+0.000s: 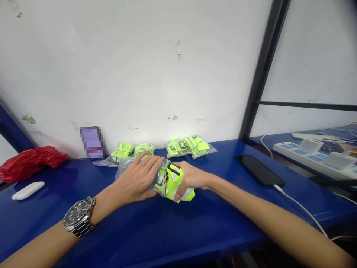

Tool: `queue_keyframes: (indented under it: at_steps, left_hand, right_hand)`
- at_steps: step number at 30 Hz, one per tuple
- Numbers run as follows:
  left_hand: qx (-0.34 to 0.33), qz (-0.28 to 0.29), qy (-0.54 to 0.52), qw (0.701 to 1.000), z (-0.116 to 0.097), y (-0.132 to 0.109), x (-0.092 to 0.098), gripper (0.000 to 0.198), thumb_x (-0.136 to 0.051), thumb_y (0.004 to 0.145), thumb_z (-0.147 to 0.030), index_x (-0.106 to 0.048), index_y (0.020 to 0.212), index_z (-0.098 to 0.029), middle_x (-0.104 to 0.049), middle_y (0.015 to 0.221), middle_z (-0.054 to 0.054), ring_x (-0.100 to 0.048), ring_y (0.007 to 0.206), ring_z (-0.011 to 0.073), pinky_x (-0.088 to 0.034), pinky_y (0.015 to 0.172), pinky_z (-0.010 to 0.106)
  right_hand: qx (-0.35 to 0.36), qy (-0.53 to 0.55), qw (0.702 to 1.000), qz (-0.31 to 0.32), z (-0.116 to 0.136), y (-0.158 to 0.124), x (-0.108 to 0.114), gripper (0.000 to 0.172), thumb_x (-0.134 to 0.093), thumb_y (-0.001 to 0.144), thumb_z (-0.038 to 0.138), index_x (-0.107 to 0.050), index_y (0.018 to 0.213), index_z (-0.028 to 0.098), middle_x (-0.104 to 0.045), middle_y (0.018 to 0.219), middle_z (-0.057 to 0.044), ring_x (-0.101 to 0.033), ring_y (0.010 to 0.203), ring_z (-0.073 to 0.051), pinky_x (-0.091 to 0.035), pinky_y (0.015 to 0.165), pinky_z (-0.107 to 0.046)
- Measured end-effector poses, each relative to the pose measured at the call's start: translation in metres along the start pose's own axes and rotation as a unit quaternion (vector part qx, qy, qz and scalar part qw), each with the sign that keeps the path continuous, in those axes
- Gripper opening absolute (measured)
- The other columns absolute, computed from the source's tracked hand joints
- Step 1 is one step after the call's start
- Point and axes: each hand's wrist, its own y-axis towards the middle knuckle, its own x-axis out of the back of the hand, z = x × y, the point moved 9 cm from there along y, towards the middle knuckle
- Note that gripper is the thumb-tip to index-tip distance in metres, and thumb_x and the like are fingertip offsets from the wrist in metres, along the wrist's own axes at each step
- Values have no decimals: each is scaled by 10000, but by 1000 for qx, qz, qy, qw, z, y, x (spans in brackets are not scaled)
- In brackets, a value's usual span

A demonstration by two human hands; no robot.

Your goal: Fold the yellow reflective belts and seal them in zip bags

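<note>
A folded neon-yellow reflective vest [174, 178] with grey strips sits partly inside a clear zip bag [159, 178], just above the blue table [134, 238]. My left hand [141, 175], on the wrist with a metal watch [79, 216], wraps over the bag and grips it. The vest's outer end is held by my right hand [191, 178], thumb on the near side and fingers hidden behind. The bag's red seal line crosses the vest between both hands. Behind them, several bagged yellow vests [196, 144] lie along the wall.
A phone [92, 143] leans on the wall at left, near a red plastic bag [33, 162] and a white oval case [28, 190]. To the right lie a black phone [259, 170] on a white cable and a power strip [315, 158]. A dark metal post [263, 70] rises behind.
</note>
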Motion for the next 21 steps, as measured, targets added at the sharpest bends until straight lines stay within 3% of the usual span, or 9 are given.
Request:
queue_keyframes:
  at_steps: [3,5,7,8,10,13,21]
  left_hand:
    - [33,-7,-22,999,2,1,16,912,-654,752,-567,-259,1442,-119,-421,1418,229,-382,1312,400,-324,1078,577]
    - [72,-21,-51,996,4,3,28,638,-563,855,-517,-378,1346,-153,-487,1333,197,-451,1231,349,-414,994,516]
    - [116,-16,-77,990,5,5,32,276,-420,953,-385,-503,1100,-167,-591,1079,139,-557,1003,271,-477,851,440]
    - [136,-1,-92,986,5,5,30,221,-361,972,-337,-509,983,-174,-596,956,108,-570,885,239,-484,779,408]
    - [167,38,-125,977,3,6,20,242,-298,983,-300,-474,863,-187,-569,821,68,-555,739,202,-472,678,363]
    - [194,60,-164,965,2,6,9,244,-280,981,-292,-455,840,-196,-563,791,52,-543,680,182,-447,620,333]
    - [218,80,-239,943,13,9,6,268,-343,963,-329,-457,752,-210,-553,632,-7,-475,531,139,-341,500,281]
  right_hand:
    - [20,-153,986,-59,13,-3,9,689,-873,390,238,-568,1004,168,-670,927,-16,-620,778,-207,-458,614,-269]
    - [18,-254,963,-92,19,-5,12,685,-869,398,285,-545,990,170,-661,897,-21,-612,757,-212,-412,586,-258]
    - [18,-322,940,-114,23,-7,12,678,-859,417,337,-526,985,177,-650,873,-22,-603,747,-218,-370,570,-254]
    - [18,-345,931,-118,23,-7,11,672,-851,430,357,-519,987,181,-645,867,-24,-599,742,-219,-357,570,-254]
    - [13,-376,919,-120,22,-7,8,669,-837,453,386,-508,1000,186,-638,865,-31,-593,722,-216,-340,569,-257]
    - [-5,-403,907,-119,16,-7,6,686,-817,474,411,-485,1032,190,-632,854,-39,-595,691,-222,-315,540,-255]
    - [-10,-441,889,-119,16,-11,2,575,-706,595,370,-444,1075,193,-639,856,-75,-621,697,-262,-257,496,-259]
